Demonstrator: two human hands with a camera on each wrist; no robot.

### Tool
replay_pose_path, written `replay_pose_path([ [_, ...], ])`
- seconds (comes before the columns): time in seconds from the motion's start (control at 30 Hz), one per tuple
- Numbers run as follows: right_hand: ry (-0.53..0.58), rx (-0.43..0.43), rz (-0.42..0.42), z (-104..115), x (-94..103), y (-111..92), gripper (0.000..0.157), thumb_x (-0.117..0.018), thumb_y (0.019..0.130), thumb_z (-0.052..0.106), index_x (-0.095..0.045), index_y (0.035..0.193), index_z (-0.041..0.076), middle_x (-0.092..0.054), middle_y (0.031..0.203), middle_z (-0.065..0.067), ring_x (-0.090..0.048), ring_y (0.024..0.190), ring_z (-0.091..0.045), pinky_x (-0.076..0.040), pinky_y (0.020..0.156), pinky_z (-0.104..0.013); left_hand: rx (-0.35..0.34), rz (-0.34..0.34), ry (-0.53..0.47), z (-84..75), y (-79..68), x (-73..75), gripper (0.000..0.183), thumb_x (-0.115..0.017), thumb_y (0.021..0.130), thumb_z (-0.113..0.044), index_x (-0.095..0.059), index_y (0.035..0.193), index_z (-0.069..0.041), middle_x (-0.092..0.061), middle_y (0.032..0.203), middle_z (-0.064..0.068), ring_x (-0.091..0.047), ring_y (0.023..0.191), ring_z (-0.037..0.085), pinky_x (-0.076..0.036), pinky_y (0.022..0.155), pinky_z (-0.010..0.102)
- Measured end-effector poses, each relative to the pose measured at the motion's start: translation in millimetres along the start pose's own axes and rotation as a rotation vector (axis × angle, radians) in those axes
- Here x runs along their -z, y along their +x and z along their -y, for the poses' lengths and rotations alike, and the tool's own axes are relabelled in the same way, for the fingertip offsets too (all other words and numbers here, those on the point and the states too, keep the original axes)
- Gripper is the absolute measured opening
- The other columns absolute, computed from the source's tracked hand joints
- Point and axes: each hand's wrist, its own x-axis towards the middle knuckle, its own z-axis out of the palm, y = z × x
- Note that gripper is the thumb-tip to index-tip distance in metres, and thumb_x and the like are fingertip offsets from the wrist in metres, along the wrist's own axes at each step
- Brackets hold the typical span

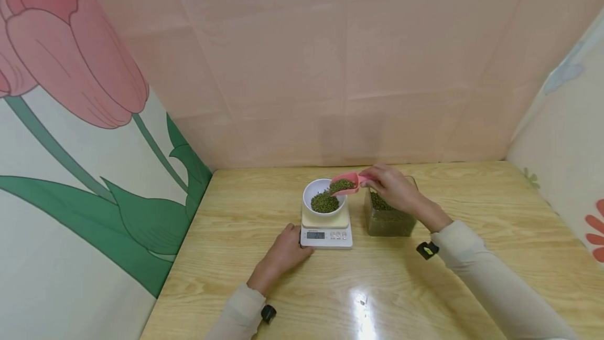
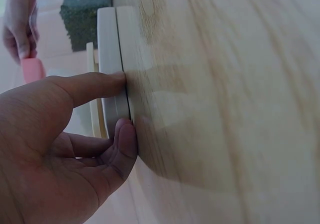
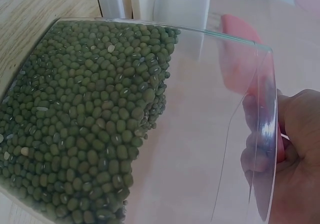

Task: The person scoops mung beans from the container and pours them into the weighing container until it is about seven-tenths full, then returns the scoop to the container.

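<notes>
My right hand (image 1: 395, 189) grips the handle of a pink scoop (image 1: 351, 176) heaped with green mung beans (image 1: 342, 186). The scoop tilts slightly over the right rim of a white bowl (image 1: 312, 191), which holds a mound of mung beans (image 1: 324, 203). Beneath the bowl is a kitchen scale (image 1: 326, 240); its display digits are too small to read. My left hand (image 1: 284, 252) holds the scale's front left corner, thumb and fingers on adjoining sides in the left wrist view. A clear container (image 1: 390, 225) of mung beans (image 3: 75, 119) stands under my right forearm.
Everything stands on a wood-grain table (image 1: 226, 214). A pinkish covering (image 1: 283, 67) hangs behind it. At the left rises a wall panel (image 1: 75, 135) painted with tulips, and at the right another pale panel (image 1: 575, 146).
</notes>
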Motion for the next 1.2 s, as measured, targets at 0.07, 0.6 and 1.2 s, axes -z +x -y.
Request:
replay_pose_path([
  [0.07,-0.002,0.0,0.005,1.1,0.0,0.2,0.02,-0.071,0.101,0.008,-0.076,0.117,-0.002,-0.077,0.108,-0.017,-0.073,0.097,-0.033,-0.06,0.084,-0.051,0.002,0.0,-0.002,0.6,0.1,-0.4,0.051,-0.082,0.093,-0.026,-0.068,0.14,-0.01,-0.069,0.113,0.006,-0.059,0.102,0.017,-0.057,0.091,0.039],
  [0.6,-0.032,0.01,0.036,2.5,-2.4,0.0,0.024,-0.074,0.098,0.009,-0.075,0.119,-0.002,-0.075,0.109,-0.016,-0.071,0.098,-0.032,-0.06,0.086,-0.05,0.01,0.0,-0.008,-0.2,0.7,-0.2,0.052,-0.082,0.093,-0.026,-0.068,0.14,-0.01,-0.069,0.114,0.006,-0.059,0.103,0.018,-0.058,0.092,0.04],
  [1.2,-0.076,0.044,0.05,7.2,-1.5,1.5,0.027,-0.076,0.097,0.011,-0.075,0.121,-0.002,-0.075,0.111,-0.016,-0.072,0.1,-0.032,-0.061,0.087,-0.049,0.015,0.0,-0.009,-0.4,0.7,-1.0,0.048,-0.082,0.093,-0.026,-0.069,0.137,-0.009,-0.068,0.114,0.007,-0.06,0.105,0.019,-0.058,0.092,0.042],
])
